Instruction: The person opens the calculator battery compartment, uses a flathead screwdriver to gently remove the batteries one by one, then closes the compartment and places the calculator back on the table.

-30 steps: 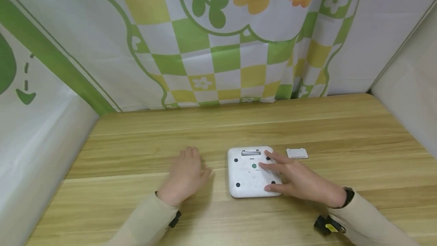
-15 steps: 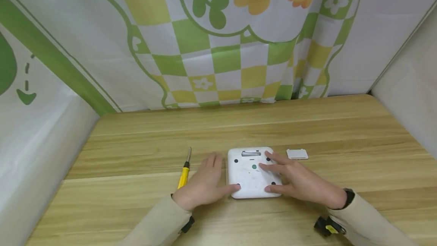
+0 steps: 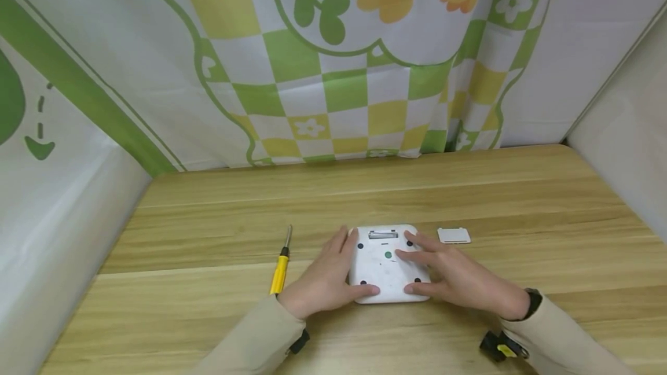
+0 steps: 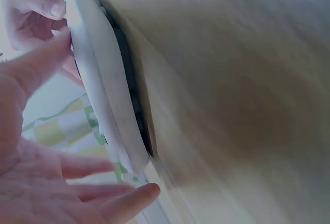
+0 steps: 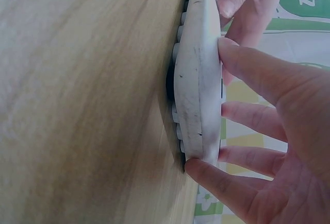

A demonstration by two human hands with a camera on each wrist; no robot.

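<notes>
A white calculator [image 3: 388, 276] lies face down on the wooden table; its keys show along the underside in the right wrist view. At its far end is an uncovered battery slot [image 3: 383, 235] with a silvery battery inside. My left hand [image 3: 325, 279] lies along the left edge, thumb on the back and fingers extended by the far corner. From the other side my right hand [image 3: 455, 274] rests spread fingertips and thumb on the calculator's back, while its little finger [image 5: 211, 175] touches the side edge. Neither hand curls round it.
Left of the calculator lies a yellow-handled screwdriver [image 3: 280, 268], tip pointing away. A small white battery cover [image 3: 453, 235] sits to the right, beyond my right hand. A checked curtain [image 3: 344, 91] hangs behind the table's [image 3: 208, 207] far edge.
My left hand has let go of the screwdriver side and moved right onto the calculator, uncovering the screwdriver. The right hand and calculator have hardly moved.
</notes>
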